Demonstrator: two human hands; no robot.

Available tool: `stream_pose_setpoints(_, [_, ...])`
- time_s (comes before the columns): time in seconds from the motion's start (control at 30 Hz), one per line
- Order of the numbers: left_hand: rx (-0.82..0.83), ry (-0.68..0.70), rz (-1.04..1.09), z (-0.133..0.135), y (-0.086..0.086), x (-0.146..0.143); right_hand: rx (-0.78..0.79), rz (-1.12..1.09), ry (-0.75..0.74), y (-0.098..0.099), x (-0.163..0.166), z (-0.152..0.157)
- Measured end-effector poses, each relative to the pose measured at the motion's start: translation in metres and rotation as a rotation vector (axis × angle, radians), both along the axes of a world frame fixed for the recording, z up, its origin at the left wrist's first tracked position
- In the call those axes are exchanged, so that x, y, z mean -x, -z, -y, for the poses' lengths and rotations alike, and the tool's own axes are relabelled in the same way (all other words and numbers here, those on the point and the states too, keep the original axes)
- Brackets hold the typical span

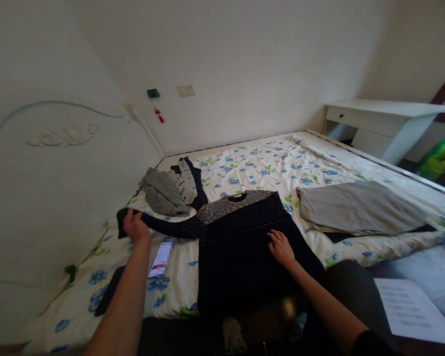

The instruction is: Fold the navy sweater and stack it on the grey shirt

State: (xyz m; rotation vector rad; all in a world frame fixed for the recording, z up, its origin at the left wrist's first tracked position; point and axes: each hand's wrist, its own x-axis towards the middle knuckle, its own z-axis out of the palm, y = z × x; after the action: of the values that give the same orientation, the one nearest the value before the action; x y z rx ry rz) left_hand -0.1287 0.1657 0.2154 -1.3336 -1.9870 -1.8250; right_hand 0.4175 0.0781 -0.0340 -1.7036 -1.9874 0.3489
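A dark navy sweater (241, 247) with a speckled grey yoke lies spread flat on a flowered bedsheet (267, 163). My left hand (135, 225) is closed on the end of its left sleeve (163, 226), which stretches out to the left. My right hand (281, 245) rests flat on the sweater's body, fingers spread. A small white card or packet (161, 258) lies on the sheet just below the sleeve.
A folded grey garment (359, 207) lies to the right on the bed. A loose heap of grey and dark clothes (172, 190) sits near the corner. A white desk (385, 121) stands at the far right, a green bag (441, 155) beside it. A paper sheet (408, 309) lies lower right.
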Motion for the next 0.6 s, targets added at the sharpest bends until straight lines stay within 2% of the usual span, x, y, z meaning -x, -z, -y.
stream_pose_setpoints(0.03, [0.006,0.052,-0.009,-0.019,-0.009,-0.023,0.002,-0.006,0.002,-0.001,0.000,0.000])
stream_pose_setpoints(0.1, [0.061,0.292,-0.108,-0.047,-0.019,-0.082,0.006,-0.017,0.005,-0.004,0.000,0.000])
stream_pose_setpoints(0.17, [0.163,0.539,-0.307,-0.058,-0.010,-0.147,0.007,-0.025,0.009,-0.006,0.000,0.000])
stream_pose_setpoints(0.23, [0.321,0.705,-0.494,-0.051,0.018,-0.202,-0.001,-0.033,0.010,-0.007,0.000,-0.001])
stream_pose_setpoints(0.3, [0.518,0.765,-0.630,-0.033,0.062,-0.234,-0.013,-0.039,0.007,-0.007,0.000,-0.001])
stream_pose_setpoints(0.37, [0.692,0.733,-0.692,-0.012,0.110,-0.238,-0.022,-0.046,0.003,-0.006,0.000,-0.002])
stream_pose_setpoints(0.47, [0.794,0.584,-0.701,0.015,0.168,-0.205,-0.024,-0.055,0.008,-0.004,0.000,-0.004])
stream_pose_setpoints(0.53, [0.783,0.442,-0.686,0.026,0.190,-0.177,-0.023,-0.060,0.012,-0.003,0.000,-0.005])
stream_pose_setpoints(0.6, [0.767,0.319,-0.668,0.031,0.200,-0.154,-0.018,-0.059,0.010,-0.003,-0.001,-0.005])
